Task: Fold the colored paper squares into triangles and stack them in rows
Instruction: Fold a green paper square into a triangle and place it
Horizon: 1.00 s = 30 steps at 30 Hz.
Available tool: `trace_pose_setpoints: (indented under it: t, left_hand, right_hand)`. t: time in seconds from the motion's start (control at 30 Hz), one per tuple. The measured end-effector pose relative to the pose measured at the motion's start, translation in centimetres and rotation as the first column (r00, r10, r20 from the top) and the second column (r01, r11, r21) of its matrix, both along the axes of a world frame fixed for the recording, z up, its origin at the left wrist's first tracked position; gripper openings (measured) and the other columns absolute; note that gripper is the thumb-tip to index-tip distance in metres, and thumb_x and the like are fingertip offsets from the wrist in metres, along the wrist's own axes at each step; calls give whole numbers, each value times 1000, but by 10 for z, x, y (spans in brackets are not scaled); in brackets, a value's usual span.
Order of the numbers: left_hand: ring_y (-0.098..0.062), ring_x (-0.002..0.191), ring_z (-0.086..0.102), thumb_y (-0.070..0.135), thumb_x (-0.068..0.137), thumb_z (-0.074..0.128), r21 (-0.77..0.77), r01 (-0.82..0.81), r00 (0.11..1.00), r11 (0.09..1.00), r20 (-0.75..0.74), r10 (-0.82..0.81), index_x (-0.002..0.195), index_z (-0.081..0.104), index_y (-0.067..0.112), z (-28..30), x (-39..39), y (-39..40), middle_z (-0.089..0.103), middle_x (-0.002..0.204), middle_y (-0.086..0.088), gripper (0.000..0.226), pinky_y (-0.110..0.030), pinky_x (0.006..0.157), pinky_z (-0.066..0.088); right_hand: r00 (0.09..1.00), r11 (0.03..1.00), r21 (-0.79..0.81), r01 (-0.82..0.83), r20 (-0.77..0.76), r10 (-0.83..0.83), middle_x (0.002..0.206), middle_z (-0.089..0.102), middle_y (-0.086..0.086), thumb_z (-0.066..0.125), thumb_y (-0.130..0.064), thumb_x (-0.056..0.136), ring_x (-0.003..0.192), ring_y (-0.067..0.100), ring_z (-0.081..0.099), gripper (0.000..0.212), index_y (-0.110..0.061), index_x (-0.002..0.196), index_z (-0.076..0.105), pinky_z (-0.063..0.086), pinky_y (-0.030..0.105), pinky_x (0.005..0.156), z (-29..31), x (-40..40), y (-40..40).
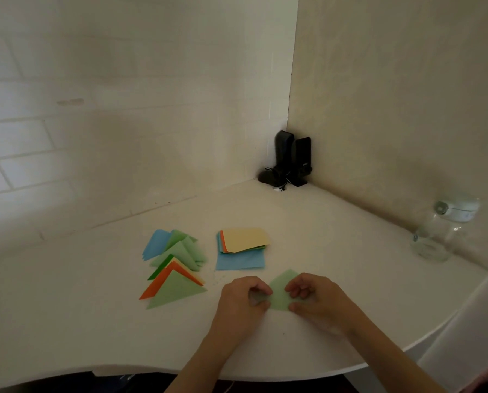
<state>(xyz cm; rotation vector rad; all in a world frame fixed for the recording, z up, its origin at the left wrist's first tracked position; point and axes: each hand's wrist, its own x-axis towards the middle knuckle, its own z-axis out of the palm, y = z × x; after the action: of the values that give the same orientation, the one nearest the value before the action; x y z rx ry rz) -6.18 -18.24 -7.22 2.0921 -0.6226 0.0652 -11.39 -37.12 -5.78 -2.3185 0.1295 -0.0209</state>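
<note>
A light green paper square lies on the white table between my hands. My left hand pinches its left corner with curled fingers. My right hand pinches its right side with fingers and thumb. To the left lies a row of folded triangles in blue, green, yellow and orange, overlapping each other. Behind my hands sits a stack of unfolded squares, with a yellow sheet on top and a blue one at the bottom.
Two black speakers stand in the far corner by the walls. A clear glass jar stands at the right near the wall. The table's curved front edge runs just below my forearms.
</note>
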Motion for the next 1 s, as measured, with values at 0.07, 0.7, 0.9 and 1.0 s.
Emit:
trace_pose_setpoints:
  t: [0.07, 0.7, 0.9, 1.0]
  left_hand:
    - [7, 84, 53, 4, 70, 70, 8, 3, 1000, 1000, -17, -3, 80, 69, 28, 0, 1, 1, 65, 84, 16, 26, -2, 70, 37]
    - [-8, 85, 49, 21, 74, 53, 219, 56, 916, 974, 376, -137, 88, 65, 25, -2, -21, 19, 62, 90, 12, 18, -24, 73, 43]
    - [-9, 72, 50, 31, 81, 47, 268, -41, 893, 962, 443, -85, 77, 64, 28, 0, -28, 10, 58, 77, 13, 18, -23, 62, 42]
    - [-12, 77, 49, 39, 82, 46, 245, -35, 922, 969, 382, -63, 83, 66, 24, -1, -28, 6, 58, 81, 8, 25, -27, 68, 42]
  right_hand:
    - [999, 999, -8, -31, -8, 31, 82, 65, -14, 74, -28, 63, 77, -1, 56, 26, -42, 81, 61, 46, 19, 79, 1, -2, -2]
    - [980, 968, -156, -196, -20, 195, 93, 61, -12, 64, -43, 81, 84, 3, 57, 9, -35, 83, 62, 46, 23, 81, 21, -10, 9]
    - [958, 958, -226, -178, 183, 221, 97, 59, -25, 55, -63, 69, 94, -5, 56, 11, -57, 77, 56, 46, 28, 88, 9, -21, 1]
    - [970, 937, -318, -144, 144, 198, 105, 50, -32, 49, -75, 64, 104, -10, 49, 16, -60, 70, 52, 39, 30, 95, 1, -28, 0]
